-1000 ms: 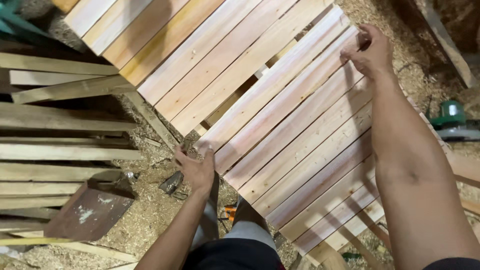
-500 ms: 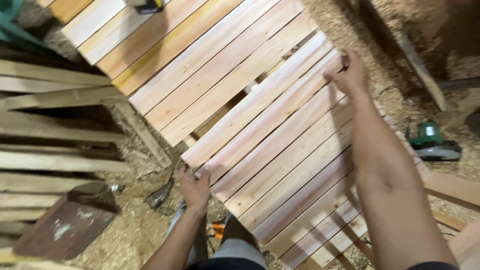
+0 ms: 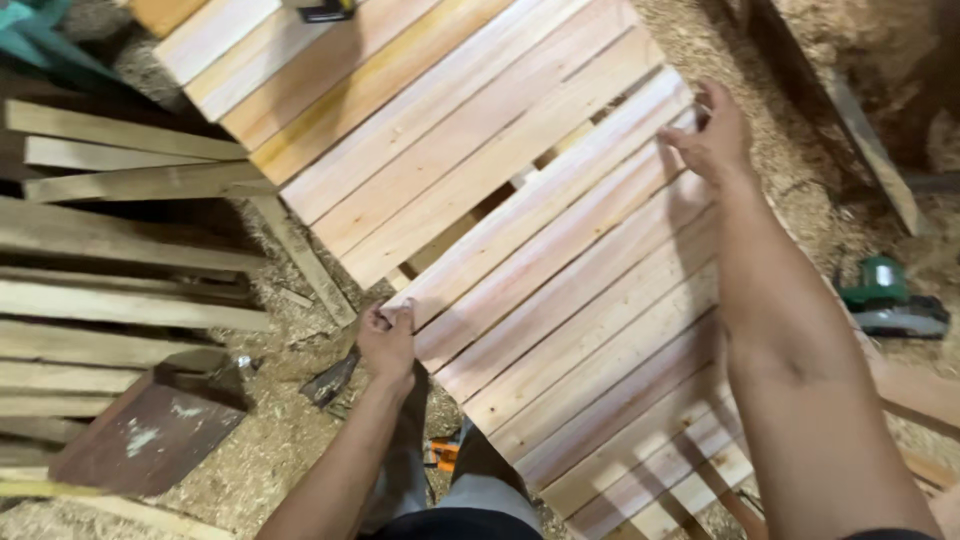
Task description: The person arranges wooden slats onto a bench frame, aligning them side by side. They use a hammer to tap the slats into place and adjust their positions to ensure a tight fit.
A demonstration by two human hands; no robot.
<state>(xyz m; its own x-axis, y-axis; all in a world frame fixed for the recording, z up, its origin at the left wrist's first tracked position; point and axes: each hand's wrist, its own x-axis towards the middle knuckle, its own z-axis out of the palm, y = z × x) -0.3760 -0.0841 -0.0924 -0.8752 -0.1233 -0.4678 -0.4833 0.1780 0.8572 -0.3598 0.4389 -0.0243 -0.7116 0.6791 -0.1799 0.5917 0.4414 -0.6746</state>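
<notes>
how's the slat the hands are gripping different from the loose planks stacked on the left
The pale pinkish wooden slat runs diagonally, with the left hand at its lower end and the right hand at its upper end; the grey weathered planks lie roughly level, untouched. The slat sits tight among neighbouring slats in a panel; the planks lie loosely with dark gaps between them. The slat looks fresh and light; the planks look duller. Both are long, narrow boards lying above a sawdust-covered floor.

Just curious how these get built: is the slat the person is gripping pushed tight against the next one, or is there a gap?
A gap. The slat, held by left hand and right hand, stands apart from the upper boards; dark openings show between.
</notes>
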